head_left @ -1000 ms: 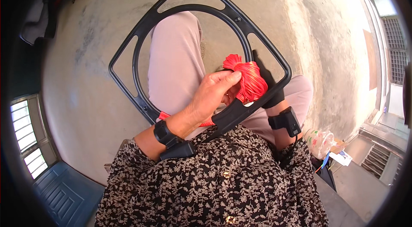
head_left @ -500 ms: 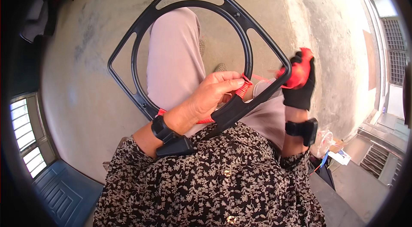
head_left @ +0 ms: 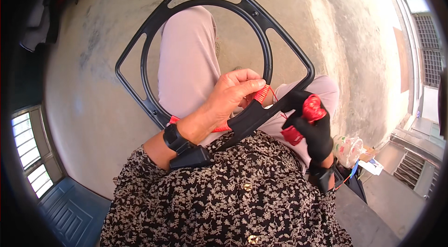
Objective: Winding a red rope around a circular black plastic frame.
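Note:
A black frame (head_left: pixel 305 58), square outside with a round ring inside, leans over my lap and legs. Red ribbon (head_left: pixel 262 93) is wound in tight turns around part of the ring. My left hand (head_left: pixel 233 93), bare, pinches the ring at the upper end of these turns, thumb on top. In a black glove, my right hand (head_left: pixel 317 130) is closed around a bundle of red ribbon (head_left: pixel 314 108), right of the frame's lower corner. A thin red strand runs from the windings toward it. More red wrapping (head_left: pixel 221 127) shows on the ring beside my left wrist.
A blue plastic seat (head_left: pixel 70 209) stands at the lower left. At the right lie a clear plastic bag (head_left: pixel 347 150) and some papers (head_left: pixel 371 166). Concrete floor (head_left: pixel 112 37) spreads ahead, with a grille (head_left: pixel 427 37) at the far right.
My right hand has come down and inward with the red ribbon bundle, from beyond the frame's right corner to below it. My left hand keeps its pinch on the ring.

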`<state>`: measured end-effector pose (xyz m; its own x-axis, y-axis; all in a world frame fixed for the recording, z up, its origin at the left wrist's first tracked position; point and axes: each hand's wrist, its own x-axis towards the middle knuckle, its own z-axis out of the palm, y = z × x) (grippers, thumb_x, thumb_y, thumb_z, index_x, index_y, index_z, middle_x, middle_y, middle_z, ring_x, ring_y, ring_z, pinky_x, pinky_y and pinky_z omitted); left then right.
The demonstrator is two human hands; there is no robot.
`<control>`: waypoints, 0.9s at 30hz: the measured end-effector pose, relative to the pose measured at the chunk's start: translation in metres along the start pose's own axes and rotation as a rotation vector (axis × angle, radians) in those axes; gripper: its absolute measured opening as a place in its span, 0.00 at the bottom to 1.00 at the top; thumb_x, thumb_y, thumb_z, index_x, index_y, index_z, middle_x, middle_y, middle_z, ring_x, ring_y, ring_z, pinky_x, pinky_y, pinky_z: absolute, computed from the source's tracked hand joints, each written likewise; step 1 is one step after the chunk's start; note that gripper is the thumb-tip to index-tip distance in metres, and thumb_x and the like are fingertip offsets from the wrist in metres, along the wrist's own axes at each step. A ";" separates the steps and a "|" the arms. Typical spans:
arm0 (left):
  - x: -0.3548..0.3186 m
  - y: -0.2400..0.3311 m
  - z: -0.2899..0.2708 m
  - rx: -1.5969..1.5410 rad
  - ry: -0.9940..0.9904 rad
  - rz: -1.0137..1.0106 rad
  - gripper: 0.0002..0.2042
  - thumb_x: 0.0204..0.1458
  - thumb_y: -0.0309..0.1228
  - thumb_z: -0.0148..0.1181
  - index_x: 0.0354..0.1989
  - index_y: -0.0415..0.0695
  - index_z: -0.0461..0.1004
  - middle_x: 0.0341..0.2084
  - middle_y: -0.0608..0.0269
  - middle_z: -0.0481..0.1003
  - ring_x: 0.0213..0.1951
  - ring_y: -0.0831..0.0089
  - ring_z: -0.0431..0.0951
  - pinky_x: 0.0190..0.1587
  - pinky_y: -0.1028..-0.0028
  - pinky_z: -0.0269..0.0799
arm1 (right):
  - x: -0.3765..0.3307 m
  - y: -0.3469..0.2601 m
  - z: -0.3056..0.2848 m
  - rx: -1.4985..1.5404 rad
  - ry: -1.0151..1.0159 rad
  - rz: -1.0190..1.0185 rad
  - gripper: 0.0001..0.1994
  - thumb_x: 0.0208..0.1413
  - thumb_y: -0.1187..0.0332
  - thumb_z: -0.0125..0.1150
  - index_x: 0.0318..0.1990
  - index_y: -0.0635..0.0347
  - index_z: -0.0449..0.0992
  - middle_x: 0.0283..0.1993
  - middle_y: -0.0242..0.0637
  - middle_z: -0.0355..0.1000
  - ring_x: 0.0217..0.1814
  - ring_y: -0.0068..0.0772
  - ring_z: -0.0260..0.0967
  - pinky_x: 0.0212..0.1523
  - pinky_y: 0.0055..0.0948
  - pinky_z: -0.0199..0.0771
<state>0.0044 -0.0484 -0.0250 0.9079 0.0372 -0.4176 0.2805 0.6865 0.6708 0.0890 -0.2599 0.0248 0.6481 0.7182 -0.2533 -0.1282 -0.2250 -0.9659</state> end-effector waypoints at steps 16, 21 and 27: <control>-0.006 -0.009 -0.009 0.051 0.026 0.031 0.06 0.56 0.29 0.53 0.30 0.43 0.72 0.24 0.69 0.74 0.23 0.85 0.72 0.25 0.84 0.67 | 0.020 0.019 0.039 -0.181 -0.015 -0.053 0.21 0.49 0.77 0.65 0.52 0.62 0.68 0.41 0.37 0.74 0.42 0.24 0.72 0.44 0.25 0.72; -0.009 -0.013 -0.015 0.032 0.005 0.018 0.05 0.57 0.29 0.53 0.31 0.41 0.71 0.27 0.65 0.76 0.26 0.83 0.74 0.28 0.83 0.71 | 0.020 0.024 0.043 -0.138 -0.030 -0.027 0.21 0.49 0.76 0.65 0.52 0.62 0.69 0.40 0.36 0.74 0.41 0.23 0.71 0.44 0.25 0.71; -0.018 -0.007 -0.015 0.091 -0.014 0.091 0.05 0.54 0.26 0.59 0.36 0.39 0.72 0.26 0.66 0.76 0.27 0.85 0.74 0.29 0.86 0.68 | 0.008 0.006 0.025 0.206 0.253 0.024 0.23 0.52 0.76 0.58 0.57 0.69 0.63 0.28 0.36 0.71 0.26 0.26 0.71 0.28 0.23 0.72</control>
<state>-0.0183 -0.0434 -0.0314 0.9349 0.0853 -0.3444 0.2236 0.6122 0.7584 0.0742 -0.2389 0.0156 0.8059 0.5221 -0.2793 -0.2778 -0.0830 -0.9570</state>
